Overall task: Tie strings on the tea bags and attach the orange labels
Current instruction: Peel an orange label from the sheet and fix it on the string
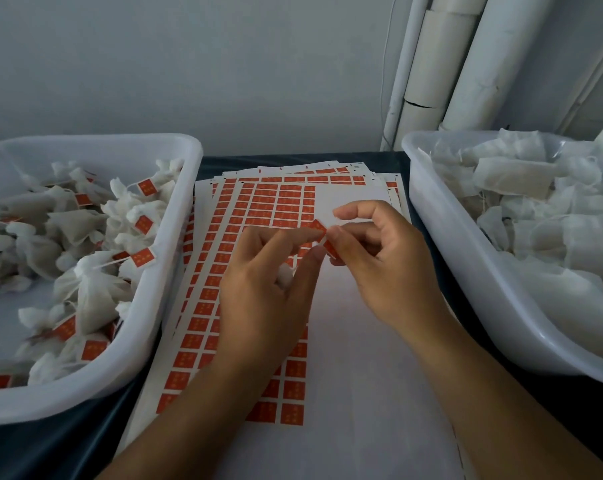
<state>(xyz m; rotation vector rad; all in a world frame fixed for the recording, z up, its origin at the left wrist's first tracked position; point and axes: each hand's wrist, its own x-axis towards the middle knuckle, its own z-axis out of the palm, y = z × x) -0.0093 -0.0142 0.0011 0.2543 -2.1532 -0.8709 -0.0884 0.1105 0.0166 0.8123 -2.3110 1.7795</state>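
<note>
Both hands meet over the stack of label sheets [355, 341] in the middle of the table. My left hand [269, 289] and my right hand [386, 268] pinch one small orange label [322, 237] between their fingertips, a little above the sheet. A white tea bag [285, 277] is partly hidden inside my left palm. The top sheet carries rows of orange labels [258, 209] on its left part, while its right part is bare white backing. The string is too thin to make out.
A white tub [175, 216] on the left holds several tied tea bags with orange labels. A white tub [442, 230] on the right holds several plain white tea bags. White pipes [442, 64] stand against the wall at the back right. The table cover is dark.
</note>
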